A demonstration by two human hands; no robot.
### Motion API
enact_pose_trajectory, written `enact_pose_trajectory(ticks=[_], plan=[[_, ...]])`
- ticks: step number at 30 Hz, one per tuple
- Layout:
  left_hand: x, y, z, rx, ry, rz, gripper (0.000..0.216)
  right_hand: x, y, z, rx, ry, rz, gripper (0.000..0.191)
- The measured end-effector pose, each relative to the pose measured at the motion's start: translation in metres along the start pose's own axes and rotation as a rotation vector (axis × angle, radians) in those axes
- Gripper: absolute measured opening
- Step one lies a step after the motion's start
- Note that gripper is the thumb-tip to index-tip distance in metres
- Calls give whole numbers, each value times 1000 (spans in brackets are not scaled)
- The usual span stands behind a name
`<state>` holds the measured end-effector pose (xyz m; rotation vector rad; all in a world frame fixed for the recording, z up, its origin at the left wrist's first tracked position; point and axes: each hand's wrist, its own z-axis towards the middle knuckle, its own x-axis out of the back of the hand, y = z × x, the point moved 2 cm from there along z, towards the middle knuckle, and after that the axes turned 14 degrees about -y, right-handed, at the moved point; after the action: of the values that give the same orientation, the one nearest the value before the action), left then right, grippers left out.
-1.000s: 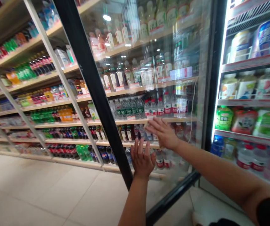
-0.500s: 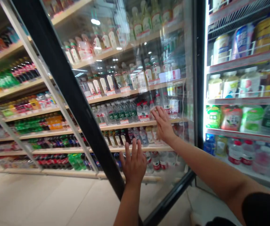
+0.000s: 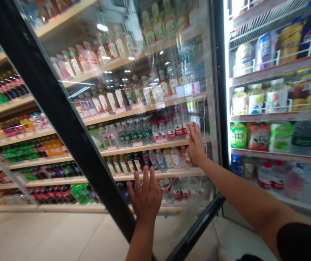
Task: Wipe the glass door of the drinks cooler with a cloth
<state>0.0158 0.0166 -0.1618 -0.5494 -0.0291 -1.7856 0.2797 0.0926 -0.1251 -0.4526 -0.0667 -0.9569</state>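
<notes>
A glass cooler door [image 3: 177, 224] with a black frame stands swung open in front of me. My left hand [image 3: 146, 197] lies against the lower part of the glass, fingers outstretched and apart. Higher and to the right, my right hand [image 3: 196, 144] presses on the same pane with its fingers close together. A pale patch shows at those fingertips; whether it is a thin cloth or a bottle label behind the glass is unclear. Through the pane, water bottles [image 3: 159, 129] with red caps line a wooden shelf.
At right, the lit cooler [image 3: 277, 157] holds bottles, cans and pouches on wire-fronted shelves. Store shelves [image 3: 43, 163] with rows of drinks run along the left and behind the glass. Pale floor tiles [image 3: 63, 235] lie below. A white cord [image 3: 204, 127] hangs near the door's hinge side.
My right hand has slid rightward along the glass, and its fingers have drawn together. My left hand stays low on the pane. The view has shifted slightly to the right.
</notes>
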Motion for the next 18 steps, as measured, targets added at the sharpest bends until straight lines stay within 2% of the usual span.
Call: enact_pose_trajectory(ticks=[4,7,10,12,16,18], plan=[[-1,0,0,-1,-1,-13,68,-7,49,-29,-181,71,-6,59],[-3,-1,-1,-1,-7,-29,68,4,94,-4,-297,187,69,57],[-4,-2,-1,7,-10,-23,69,20,122,26,-333,232,90,58],[-4,-2,-1,4,-8,-12,69,21,125,20,-332,220,90,58],[-1,0,0,0,-4,16,68,11,111,-27,-321,181,80,57],[0,2,-1,1,-8,18,68,11,100,-28,-318,176,65,58]])
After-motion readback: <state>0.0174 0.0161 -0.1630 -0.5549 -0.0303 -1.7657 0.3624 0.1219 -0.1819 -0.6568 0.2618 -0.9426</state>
